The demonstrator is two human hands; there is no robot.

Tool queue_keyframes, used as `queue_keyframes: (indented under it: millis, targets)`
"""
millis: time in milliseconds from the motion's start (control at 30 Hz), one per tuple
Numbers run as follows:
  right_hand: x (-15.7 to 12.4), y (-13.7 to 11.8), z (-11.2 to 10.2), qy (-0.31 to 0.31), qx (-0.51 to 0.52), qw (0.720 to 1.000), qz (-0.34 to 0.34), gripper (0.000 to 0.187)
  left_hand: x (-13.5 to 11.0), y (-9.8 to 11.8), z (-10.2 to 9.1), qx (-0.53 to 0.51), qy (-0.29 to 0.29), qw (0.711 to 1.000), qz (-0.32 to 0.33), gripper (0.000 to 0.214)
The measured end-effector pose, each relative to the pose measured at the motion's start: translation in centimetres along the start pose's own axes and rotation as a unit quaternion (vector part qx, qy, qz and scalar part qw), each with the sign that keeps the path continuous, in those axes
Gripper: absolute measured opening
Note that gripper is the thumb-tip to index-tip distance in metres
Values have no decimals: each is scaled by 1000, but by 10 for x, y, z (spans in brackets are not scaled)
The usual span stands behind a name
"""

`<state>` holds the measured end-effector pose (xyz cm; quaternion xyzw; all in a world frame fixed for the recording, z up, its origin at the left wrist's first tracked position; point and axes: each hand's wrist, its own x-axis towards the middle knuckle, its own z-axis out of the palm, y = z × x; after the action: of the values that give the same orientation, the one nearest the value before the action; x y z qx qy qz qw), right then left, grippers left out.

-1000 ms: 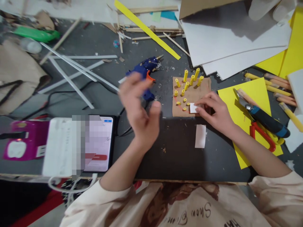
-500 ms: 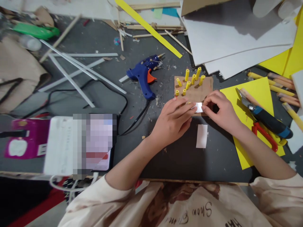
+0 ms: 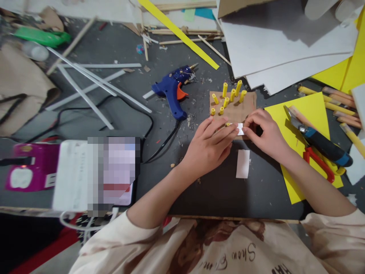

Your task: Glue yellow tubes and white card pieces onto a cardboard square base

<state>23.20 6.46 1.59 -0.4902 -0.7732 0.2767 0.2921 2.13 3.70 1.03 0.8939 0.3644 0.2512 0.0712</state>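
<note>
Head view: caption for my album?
Left hand and right hand touch a small white piece beside yellow tubes on cardboard.

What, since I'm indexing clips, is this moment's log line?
left hand: touching white piece; right hand: touching white piece; cardboard: bears yellow tubes; glue gun: untouched

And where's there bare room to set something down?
Widest: the dark table between the left forearm and yellow sheet, on the near side of the loose white card. A narrow, crumb-strewn gap separates glue gun and cardboard. Crowded: the cardboard itself, with left hand, right hand and yellow tubes.
</note>
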Motion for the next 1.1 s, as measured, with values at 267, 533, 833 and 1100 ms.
queue_keyframes:
  millis: [267,533,833,1100]
  targets:
    - [0,0,0,-2,0,1000,3,15,0,-2,-2,-9,-23,1000,-12,46]
    - [0,0,1,-1,2,1000,-2,14,-1,-1,-2,-21,-27,999,-18,48]
    - [0,-2,-1,13,32,999,42,11,-1,0,0,12,-7,1000,-6,44]
    - [1,-2,-2,-9,8,1000,24,11,-1,1,0,-15,-15,1000,-17,50]
